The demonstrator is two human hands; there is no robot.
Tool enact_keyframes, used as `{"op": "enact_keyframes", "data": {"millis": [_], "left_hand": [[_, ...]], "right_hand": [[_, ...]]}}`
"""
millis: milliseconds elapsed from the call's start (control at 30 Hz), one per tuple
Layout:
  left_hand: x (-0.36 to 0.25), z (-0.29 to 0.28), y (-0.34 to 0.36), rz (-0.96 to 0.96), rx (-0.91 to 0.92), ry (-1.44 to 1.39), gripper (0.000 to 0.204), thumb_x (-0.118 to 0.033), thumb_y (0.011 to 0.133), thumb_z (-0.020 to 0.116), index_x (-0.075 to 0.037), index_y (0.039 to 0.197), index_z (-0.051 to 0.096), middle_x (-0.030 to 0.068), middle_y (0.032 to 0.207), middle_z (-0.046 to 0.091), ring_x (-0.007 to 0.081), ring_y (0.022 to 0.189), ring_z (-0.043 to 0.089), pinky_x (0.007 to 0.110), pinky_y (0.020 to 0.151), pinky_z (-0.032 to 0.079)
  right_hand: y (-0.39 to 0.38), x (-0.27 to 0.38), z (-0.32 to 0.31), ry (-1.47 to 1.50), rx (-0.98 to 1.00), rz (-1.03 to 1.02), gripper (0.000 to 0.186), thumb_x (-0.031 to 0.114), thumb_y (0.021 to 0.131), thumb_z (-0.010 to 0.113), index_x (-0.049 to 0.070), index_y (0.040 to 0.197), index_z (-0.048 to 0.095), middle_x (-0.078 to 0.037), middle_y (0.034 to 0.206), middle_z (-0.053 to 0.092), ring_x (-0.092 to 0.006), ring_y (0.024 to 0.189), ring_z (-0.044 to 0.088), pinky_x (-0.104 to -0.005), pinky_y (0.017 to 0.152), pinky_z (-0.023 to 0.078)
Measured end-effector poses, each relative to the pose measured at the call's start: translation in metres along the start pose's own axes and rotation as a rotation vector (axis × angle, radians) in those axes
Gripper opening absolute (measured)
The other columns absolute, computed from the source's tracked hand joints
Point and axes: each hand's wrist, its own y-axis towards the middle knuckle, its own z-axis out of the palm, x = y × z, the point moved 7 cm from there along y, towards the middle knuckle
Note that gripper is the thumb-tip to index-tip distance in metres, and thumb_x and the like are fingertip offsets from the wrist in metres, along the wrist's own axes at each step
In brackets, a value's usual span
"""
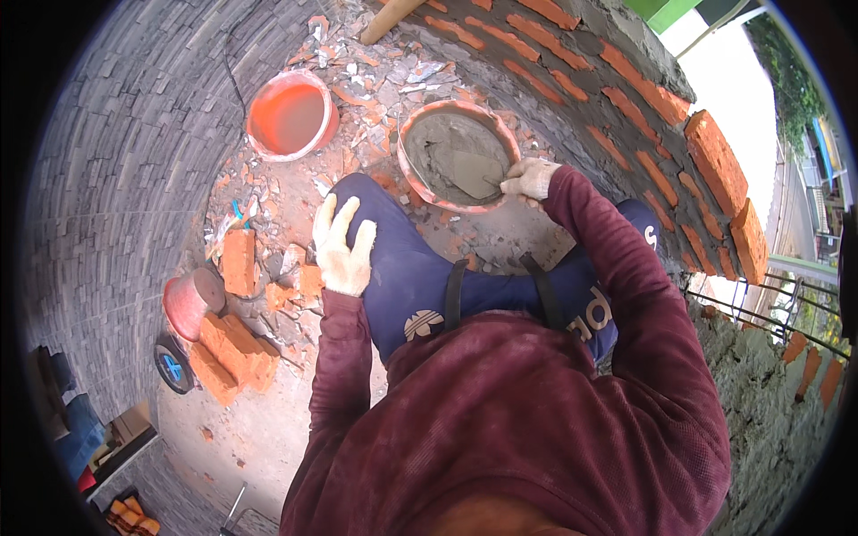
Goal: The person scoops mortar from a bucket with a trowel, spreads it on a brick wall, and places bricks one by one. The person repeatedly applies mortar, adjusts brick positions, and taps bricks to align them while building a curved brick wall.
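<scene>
My right hand [531,179], in a pale work glove, is closed at the right rim of an orange bucket [465,209]. It grips a trowel [476,173], whose handle is mostly hidden by the glove. The blade lies flat on wet grey mortar [440,139] that fills much of the bucket. On my left knee rests my gloved left hand [345,250], fingers spread and holding nothing. The bucket stands on the ground just beyond my knees.
A second orange bucket [290,116] stands farther left among brick rubble [371,103]. A partly mortared brick wall [617,116] curves along the right. Stacked bricks [234,355], a reddish container [184,305] and a black wheel [173,364] sit at left, by a grey tiled wall [116,196].
</scene>
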Motion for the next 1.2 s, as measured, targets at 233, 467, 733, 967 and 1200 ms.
{"op": "enact_keyframes", "data": {"millis": [233,467,733,967,1200], "left_hand": [[0.004,-0.004,0.000,0.004,0.003,0.022,0.046,-0.023,0.091,0.077,-0.004,0.133,0.072,0.0234,0.153,0.052,0.0393,0.145,0.045,0.048,0.122,0.034],[0.005,-0.002,0.007,-0.025,0.044,0.010,0.048,-0.024,0.093,0.075,-0.002,0.135,0.070,0.0230,0.157,0.048,0.0369,0.148,0.041,0.047,0.125,0.030],[-0.007,0.006,0.008,0.003,0.049,-0.024,0.048,-0.024,0.093,0.075,-0.002,0.135,0.070,0.0231,0.156,0.049,0.0375,0.148,0.041,0.047,0.124,0.031],[0.002,-0.008,0.002,-0.006,0.017,0.014,0.047,-0.023,0.092,0.076,-0.001,0.134,0.070,0.0223,0.156,0.050,0.0371,0.147,0.043,0.046,0.124,0.031],[-0.004,0.014,0.018,0.015,0.053,-0.041,0.047,-0.024,0.092,0.076,-0.001,0.133,0.071,0.0228,0.154,0.052,0.0365,0.145,0.044,0.046,0.123,0.033]], "right_hand": [[-0.104,-0.013,-0.040,0.332,-0.035,-0.065,0.026,0.028,0.105,0.063,0.003,0.104,0.067,0.001,0.075,0.058,-0.0075,0.051,0.052,-0.0254,0.043,0.046],[-0.233,0.074,-0.165,0.147,-0.588,-0.131,0.034,0.029,0.102,0.061,-0.001,0.118,0.067,0.000,0.080,0.059,-0.0095,0.054,0.052,-0.0266,0.046,0.045],[-0.184,0.131,-0.265,-0.902,-1.124,0.049,0.024,0.017,0.096,0.065,0.002,0.113,0.073,-0.022,0.100,0.077,-0.0345,0.094,0.076,-0.0441,0.083,0.059],[-0.188,0.129,-0.259,-0.212,-0.765,-0.003,0.036,0.032,0.099,0.058,-0.001,0.110,0.068,-0.008,0.062,0.062,-0.0202,0.053,0.063,-0.0378,0.051,0.051],[-0.176,0.140,-0.299,-0.189,-0.626,0.112,0.033,0.031,0.094,0.059,0.003,0.081,0.071,-0.008,0.061,0.063,-0.0213,0.054,0.060,-0.0420,0.056,0.049]]}}
